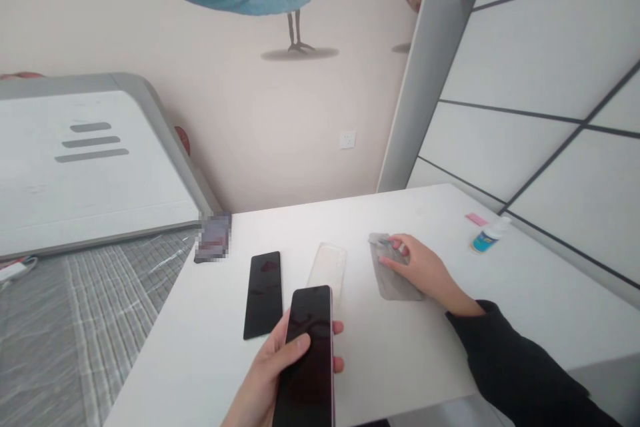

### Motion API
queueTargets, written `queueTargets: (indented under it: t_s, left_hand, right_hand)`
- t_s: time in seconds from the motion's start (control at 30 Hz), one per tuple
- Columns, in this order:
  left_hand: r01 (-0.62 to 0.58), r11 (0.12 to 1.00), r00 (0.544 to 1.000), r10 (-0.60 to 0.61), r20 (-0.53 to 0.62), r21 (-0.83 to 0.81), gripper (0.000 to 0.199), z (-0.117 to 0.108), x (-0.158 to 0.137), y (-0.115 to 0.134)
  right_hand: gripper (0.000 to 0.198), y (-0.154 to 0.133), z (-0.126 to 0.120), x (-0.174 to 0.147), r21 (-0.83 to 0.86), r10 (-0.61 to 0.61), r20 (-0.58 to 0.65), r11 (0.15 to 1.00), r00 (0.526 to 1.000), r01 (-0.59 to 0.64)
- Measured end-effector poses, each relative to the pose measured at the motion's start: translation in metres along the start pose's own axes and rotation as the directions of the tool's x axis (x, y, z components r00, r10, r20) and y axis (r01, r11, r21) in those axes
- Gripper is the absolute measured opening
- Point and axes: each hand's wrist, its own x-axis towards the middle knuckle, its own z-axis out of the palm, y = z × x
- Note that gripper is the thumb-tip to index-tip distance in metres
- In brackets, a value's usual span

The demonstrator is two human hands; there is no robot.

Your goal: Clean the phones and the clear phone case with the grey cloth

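My left hand (267, 367) is wrapped round a black-screened smartphone (307, 353), the thumb resting across its dark glass. Partly behind that phone lies a clear phone case (327, 267) on the white table. A second dark phone (264, 295) lies flat to the left, screen up. On the right, my right hand (407, 260) pinches the upper edge of a thin grey cloth (395, 283), which otherwise rests on the tabletop. Its fingertips partly hide the pinched edge.
A small white bottle with a blue label (487, 237) and a pink strip (475, 219) lie at the table's (400, 360) right side. A blurred-out item (214, 237) sits at the far left corner. A bed (100, 167) stands left; panelled doors (525, 67) rise on the right.
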Motion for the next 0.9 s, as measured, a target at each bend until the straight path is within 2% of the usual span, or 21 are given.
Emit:
queueTargets:
  t_s: [0.13,0.2,0.23,0.27,0.3,0.33,0.37,0.47,0.57,0.63,0.73,0.77,0.83,0.9]
  left_hand:
    - [0.015,0.995,0.999,-0.012,-0.031,0.099,0.07,0.005,-0.001,-0.017]
    - [-0.032,0.968,0.998,0.043,-0.038,0.25,0.072,-0.003,0.001,-0.011]
    - [-0.075,0.924,0.995,0.097,-0.039,0.375,0.074,-0.009,0.002,-0.003]
    - [-0.116,0.854,0.988,0.15,-0.026,0.508,0.075,-0.017,0.005,0.007]
    - [-0.164,0.714,0.967,0.254,-0.033,0.68,0.071,-0.025,0.009,0.018]
    - [-0.191,0.533,0.923,0.383,-0.034,0.825,0.068,-0.034,0.014,0.03]
    - [-0.182,0.459,0.892,0.45,-0.051,0.87,0.067,-0.043,0.02,0.041]
    - [-0.087,0.325,0.843,0.528,-0.105,0.942,0.071,-0.068,0.039,0.067]
    - [-0.017,0.168,0.791,0.605,-0.09,0.986,0.061,-0.084,0.055,0.076]
    - [0.001,0.068,0.763,0.645,-0.045,0.998,0.055,-0.09,0.062,0.077]
    - [0.022,-0.06,0.723,0.691,0.025,0.998,0.054,-0.093,0.064,0.076]
    - [0.031,-0.098,0.705,0.708,0.048,0.995,0.054,-0.091,0.062,0.074]
    - [0.035,-0.172,0.672,0.733,0.104,0.984,0.053,-0.082,0.055,0.064]
    - [0.01,-0.246,0.665,0.725,0.177,0.969,0.054,-0.066,0.048,0.042]
  right_hand:
    - [0.027,0.005,0.011,0.008,0.051,-0.062,0.032,0.997,0.998,0.06]
    - [0.027,0.008,0.01,0.013,0.123,-0.062,0.018,0.991,0.998,0.06]
    - [0.027,0.01,0.008,0.014,0.174,-0.056,0.003,0.983,0.998,0.055]
    - [0.027,0.01,0.006,0.015,0.235,-0.045,-0.015,0.971,0.999,0.047]
    - [0.028,0.01,0.005,0.015,0.303,-0.029,-0.032,0.952,0.999,0.038]
    - [0.031,0.008,0.003,0.015,0.376,-0.01,-0.048,0.926,0.999,0.028]
    - [0.034,0.005,0.002,0.014,0.449,0.009,-0.058,0.893,0.998,0.018]
    - [0.039,-0.012,0.0,0.011,0.619,0.043,-0.063,0.786,0.997,0.005]
    - [0.035,-0.032,-0.003,0.01,0.689,0.023,-0.074,0.724,0.997,0.034]
    - [0.032,-0.045,-0.005,0.011,0.692,-0.01,-0.105,0.717,0.994,0.08]
    - [0.03,-0.064,-0.001,0.012,0.633,-0.106,-0.139,0.755,0.985,0.17]
    - [0.031,-0.069,0.003,0.012,0.595,-0.161,-0.117,0.778,0.98,0.199]
    - [0.034,-0.077,0.016,0.011,0.501,-0.308,0.007,0.824,0.951,0.263]
    - [0.037,-0.08,0.034,0.009,0.399,-0.445,0.195,0.85,0.874,0.343]
